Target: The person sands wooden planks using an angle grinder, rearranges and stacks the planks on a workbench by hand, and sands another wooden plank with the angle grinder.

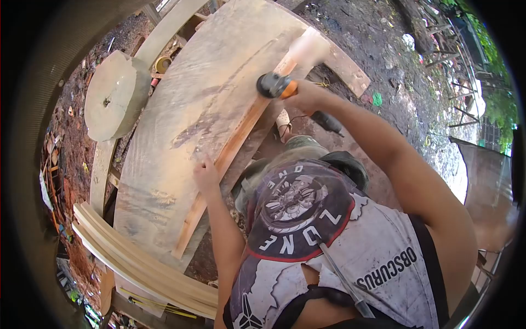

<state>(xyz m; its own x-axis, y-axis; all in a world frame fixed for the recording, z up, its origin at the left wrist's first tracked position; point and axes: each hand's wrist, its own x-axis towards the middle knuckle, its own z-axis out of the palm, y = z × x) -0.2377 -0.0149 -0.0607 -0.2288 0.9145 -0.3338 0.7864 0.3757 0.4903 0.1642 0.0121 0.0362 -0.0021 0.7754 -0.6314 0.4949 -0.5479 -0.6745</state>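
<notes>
My right hand (304, 97) is wrapped round an orange and black angle grinder (287, 89). The grinder's dark head meets a long, narrow wooden strip (241, 134), and its black rear end (327, 123) shows beyond my wrist. The strip lies along the near edge of a broad, dust-covered wooden board (181, 82). Lower down the strip, my left hand (206, 176) is closed at its edge with the fingers curled; the fingertips are partly hidden. Pale dust blurs the strip's far end.
A round log slice (112, 97) stands left of the board, near a tape roll (162, 64). Several curved pale wooden strips (137, 247) are stacked at the lower left. Muddy ground (361, 33) with litter and a green string bundle (377, 99) lies to the right.
</notes>
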